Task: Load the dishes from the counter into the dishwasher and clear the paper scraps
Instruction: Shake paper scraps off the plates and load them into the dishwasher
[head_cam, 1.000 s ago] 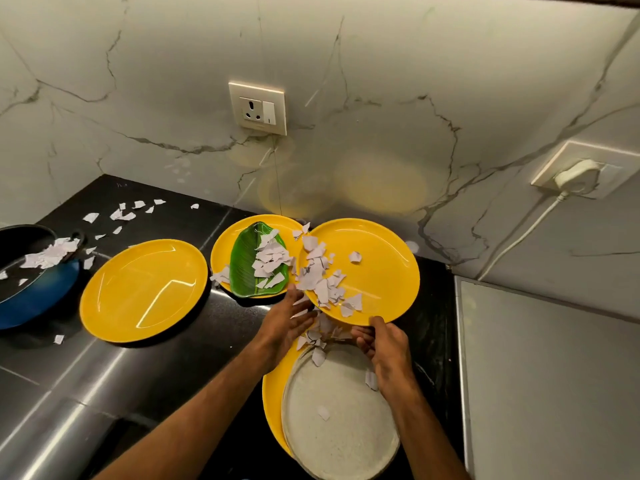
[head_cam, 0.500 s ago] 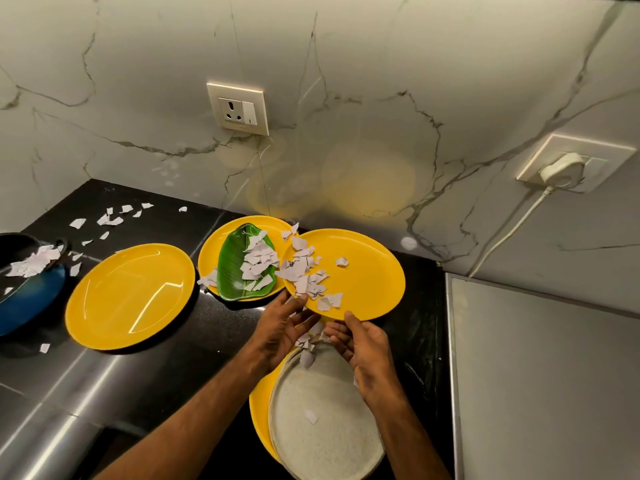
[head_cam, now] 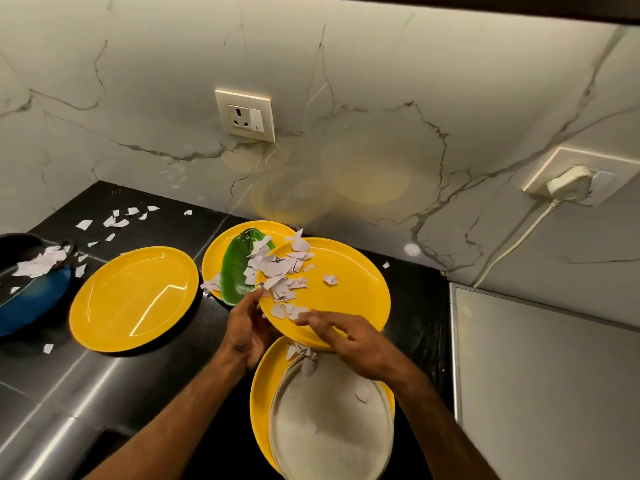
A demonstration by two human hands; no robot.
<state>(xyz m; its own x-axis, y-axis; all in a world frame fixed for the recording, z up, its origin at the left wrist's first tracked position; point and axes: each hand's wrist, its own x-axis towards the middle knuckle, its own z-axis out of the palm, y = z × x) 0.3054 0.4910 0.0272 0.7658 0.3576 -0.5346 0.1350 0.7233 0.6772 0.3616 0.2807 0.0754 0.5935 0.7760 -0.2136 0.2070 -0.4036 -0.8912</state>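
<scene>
Nearest me: grey plate (head_cam: 332,427) stacked on the bottom yellow plate (head_cam: 263,386), both at the counter (head_cam: 166,368) edge. A few scraps lie on the grey plate, some at its far rim.

Just above that: held yellow plate (head_cam: 346,292), its near rim overlapping the stack. My left hand (head_cam: 246,327) grips its left near edge, thumb on top at the rim, fingers curled underneath. My right hand (head_cam: 360,344) lies across the near rim with fingers out fairly straight and spread, holding nothing. The fingertips are blurred and touch the closest scraps.

Paper scraps (head_cam: 280,271) are heaped on the left part of the held plate, with one lone piece nearer its middle.

Behind-left: back yellow plate (head_cam: 218,251) carrying the green leaf dish (head_cam: 239,271), partly covered by the held plate, with some scraps spilling onto it.

Further left: empty yellow plate (head_cam: 135,299), flat on the counter. Past it, at the frame edge, a blue pan (head_cam: 27,303) with a pile of scraps in it.

Loose scraps (head_cam: 117,220) are scattered on the counter toward the back corner.

Far: marble wall with a socket (head_cam: 246,116), and a plug (head_cam: 568,183) in a second outlet on the right.
</scene>
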